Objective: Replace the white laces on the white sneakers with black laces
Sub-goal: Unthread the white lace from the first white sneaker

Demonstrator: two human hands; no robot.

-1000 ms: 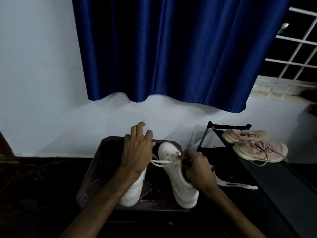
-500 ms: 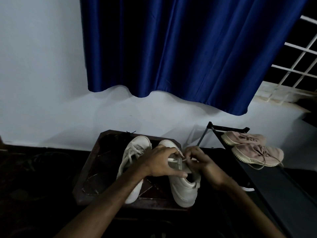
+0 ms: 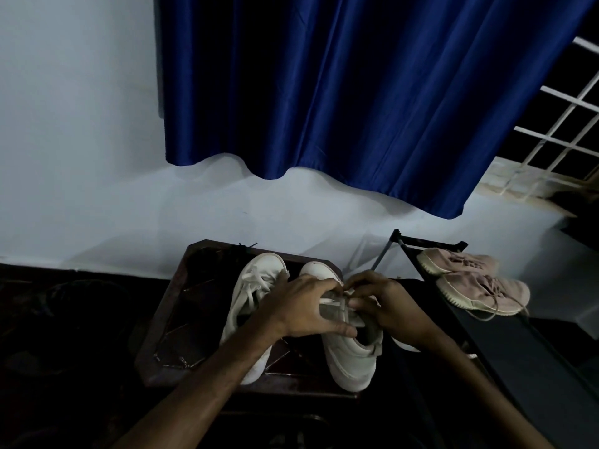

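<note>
From the remote feed I saw two white sneakers standing side by side on the small dark worktop (image 3: pixel 168 319), toes toward the pale wall (image 3: pixel 81 157). The left sneaker (image 3: pixel 251 290) lay slightly tilted, its own white laces threaded through the eyelets. The right sneaker (image 3: pixel 351 361) sat just beside it, heel toward me, and both hands met over its throat.

My left hand (image 3: pixel 303 307) was curled over the upper of the right sneaker, fingers bent across the tongue and the thumb stretched along the edge of the opening, gripping the shoe. My right hand (image 3: pixel 387 303) came in from the other side, its fingertips closed in a pinch on the white lace (image 3: pixel 334 302), which ran flat across the eyelet rows between the two hands. I could not tell which eyelet the lace sat in.

To the right stood a black rack (image 3: pixel 534 361) carrying a pair of pink sneakers (image 3: pixel 479 286), well apart from the worktop. Above hung a blue curtain (image 3: pixel 356 92), with a white window grille (image 3: pixel 564 124) beside it.
</note>
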